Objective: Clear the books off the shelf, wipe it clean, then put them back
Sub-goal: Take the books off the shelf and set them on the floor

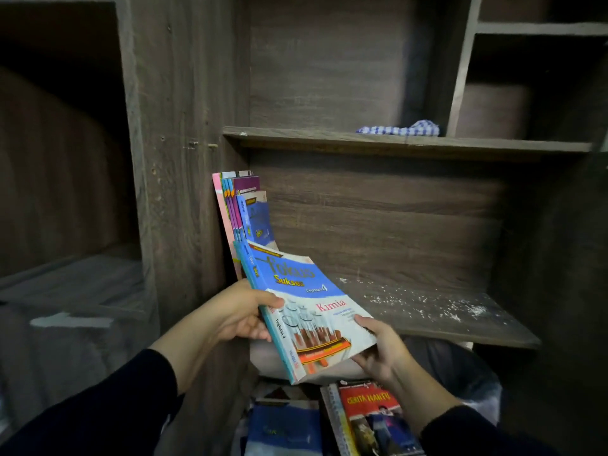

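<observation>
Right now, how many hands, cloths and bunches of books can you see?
Hands: 2, the left hand and the right hand
Checked cloth: 1
Bunches of books: 3, the leaning bunch, the held bunch and the lower bunch
Total: 6
The single books are packed too tightly to count.

i'm facing a dark brown wooden cabinet with a grainy back panel, dimly lit. to my left a deep open recess sinks into shadow (i can't tell what the rounded brown shape inside is). at the upper right corner, small cubby compartments are split by pale-edged dividers. below the recess a grey flat surface carries a pale strip near its front edge.
</observation>
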Available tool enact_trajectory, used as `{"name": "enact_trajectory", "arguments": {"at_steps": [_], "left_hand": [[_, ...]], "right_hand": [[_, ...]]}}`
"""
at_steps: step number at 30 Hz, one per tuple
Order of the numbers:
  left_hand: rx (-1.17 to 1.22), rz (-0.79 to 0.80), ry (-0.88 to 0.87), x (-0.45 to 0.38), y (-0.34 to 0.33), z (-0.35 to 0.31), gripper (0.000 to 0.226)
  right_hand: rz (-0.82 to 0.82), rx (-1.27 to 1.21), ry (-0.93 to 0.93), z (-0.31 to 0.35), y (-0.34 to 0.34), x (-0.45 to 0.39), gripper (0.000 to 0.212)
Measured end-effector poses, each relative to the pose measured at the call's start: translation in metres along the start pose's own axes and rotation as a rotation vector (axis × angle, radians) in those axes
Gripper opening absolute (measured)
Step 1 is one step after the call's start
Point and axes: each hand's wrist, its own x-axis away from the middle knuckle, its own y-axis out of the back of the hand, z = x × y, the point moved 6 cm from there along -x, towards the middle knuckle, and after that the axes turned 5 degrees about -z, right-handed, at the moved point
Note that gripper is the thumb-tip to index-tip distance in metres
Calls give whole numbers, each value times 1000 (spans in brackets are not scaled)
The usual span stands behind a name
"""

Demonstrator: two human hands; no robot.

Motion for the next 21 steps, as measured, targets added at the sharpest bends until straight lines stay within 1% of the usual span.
{"name": "enact_trajectory", "arguments": {"at_steps": [3, 6, 8, 12, 15, 16, 17, 19, 21], "left_hand": [[-37, 68, 154, 12, -3, 26, 12], [-98, 98, 277, 19, 0, 57, 17], [-123, 101, 330, 25, 3, 76, 20], [-140, 111, 394, 39, 8, 109, 22], [-156, 112, 416, 39, 13, 129, 37], [-163, 113, 424, 39, 15, 134, 41], [-168, 116, 438, 38, 17, 138, 42], [-170, 137, 472, 35, 17, 147, 36], [-170, 142, 511, 31, 16, 155, 26]], "right_hand": [[-35, 167, -31, -14, 23, 12, 26], [16, 254, -92, -30, 37, 27, 19], [72, 266, -149, -41, 44, 35, 20], [187, 356, -211, -65, 55, 43, 44], [346, 372, -272, -82, 54, 43, 61], [377, 403, -287, -86, 54, 45, 64], [392, 445, -299, -90, 55, 44, 61], [385, 534, -335, -98, 57, 42, 43], [309, 608, -371, -104, 62, 39, 25]]}}
